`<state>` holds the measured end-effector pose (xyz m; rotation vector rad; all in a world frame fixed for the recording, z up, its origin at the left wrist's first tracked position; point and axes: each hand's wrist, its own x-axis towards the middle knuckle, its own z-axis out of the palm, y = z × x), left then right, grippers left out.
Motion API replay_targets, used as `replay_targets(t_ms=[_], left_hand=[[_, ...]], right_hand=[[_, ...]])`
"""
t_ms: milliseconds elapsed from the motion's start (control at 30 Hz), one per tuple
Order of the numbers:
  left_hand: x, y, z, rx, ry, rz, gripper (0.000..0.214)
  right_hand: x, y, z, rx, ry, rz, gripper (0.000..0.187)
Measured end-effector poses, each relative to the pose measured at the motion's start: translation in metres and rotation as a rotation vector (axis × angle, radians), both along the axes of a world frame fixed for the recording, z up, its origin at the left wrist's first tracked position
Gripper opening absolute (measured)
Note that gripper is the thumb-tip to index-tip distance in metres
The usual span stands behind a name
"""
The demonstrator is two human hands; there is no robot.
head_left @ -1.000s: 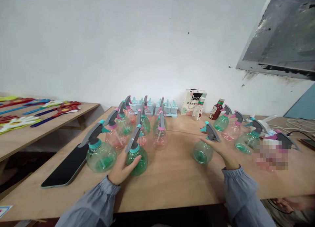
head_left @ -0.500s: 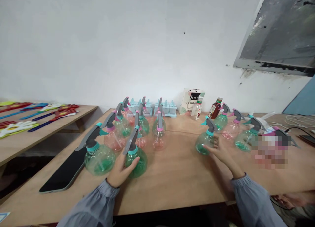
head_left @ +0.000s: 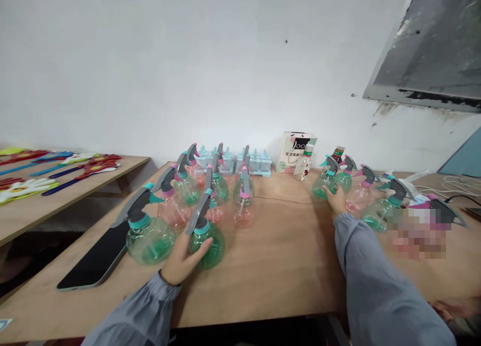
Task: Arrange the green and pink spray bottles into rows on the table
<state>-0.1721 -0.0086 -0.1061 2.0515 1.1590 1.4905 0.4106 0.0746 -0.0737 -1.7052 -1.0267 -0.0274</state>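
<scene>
My left hand (head_left: 182, 261) is wrapped round the lower side of a clear green spray bottle (head_left: 211, 248) with a grey trigger head and teal collar, standing at the front of the table. My right hand (head_left: 335, 201) grips another green spray bottle (head_left: 320, 187) with a teal nozzle, at the back right; some of its fingers are hidden behind the bottle. This bottle is beside a second green bottle (head_left: 343, 181) and a pink bottle (head_left: 359, 198). Left of my left hand stands a larger-looking green bottle (head_left: 150, 241).
Several pink and green spray bottles stand in rows at the left, including a pink one (head_left: 244, 213). Light-blue ice-pop moulds (head_left: 253, 164), a carton (head_left: 291, 158) and a small labelled bottle (head_left: 305, 168) are by the wall. A phone (head_left: 92, 261) lies at the left; cables (head_left: 458, 182) run at the right.
My right hand has moved forward with its green spray bottle, from mid-table to beside the bottles at the back right. My left hand stays on its bottle. The view shifted slightly.
</scene>
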Motion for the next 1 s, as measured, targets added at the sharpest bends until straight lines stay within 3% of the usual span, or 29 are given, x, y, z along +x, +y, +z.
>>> replay_targets(t_ms=[133, 267, 433, 533, 600, 700, 767, 867, 933, 1000], left_hand=[[0.000, -0.001, 0.001, 0.012, 0.019, -0.005, 0.062], [0.000, -0.002, 0.004, 0.024, 0.039, 0.000, 0.060], [0.000, -0.002, 0.004, 0.027, 0.047, 0.005, 0.059], [0.001, -0.002, 0.005, 0.017, 0.045, -0.004, 0.062], [0.002, -0.003, 0.006, 0.011, 0.039, -0.015, 0.064], [0.004, -0.003, 0.009, 0.017, 0.028, -0.022, 0.064], [0.004, -0.003, 0.010, 0.012, 0.025, -0.035, 0.063], [0.004, -0.003, 0.010, 0.005, 0.021, -0.048, 0.061], [0.004, -0.002, 0.009, 0.019, 0.016, -0.043, 0.060], [0.004, -0.002, 0.007, 0.036, 0.013, -0.033, 0.059]], right_hand=[[-0.011, 0.010, 0.004, -0.116, 0.107, -0.106, 0.072], [-0.022, 0.017, 0.004, -0.120, 0.143, -0.150, 0.067], [-0.040, 0.008, 0.001, -0.014, 0.145, -0.181, 0.074], [-0.070, -0.008, 0.004, 0.111, 0.094, -0.199, 0.071], [-0.103, -0.022, 0.012, 0.219, 0.031, -0.102, 0.060], [-0.165, -0.045, 0.031, 0.380, -0.085, 0.311, 0.046], [-0.208, -0.054, 0.045, 0.311, -0.115, 0.621, 0.042], [-0.263, -0.050, 0.056, 0.168, -0.033, 0.933, 0.068], [-0.288, -0.037, 0.056, 0.127, 0.081, 1.007, 0.091], [-0.304, -0.024, 0.051, 0.111, 0.202, 1.015, 0.100]])
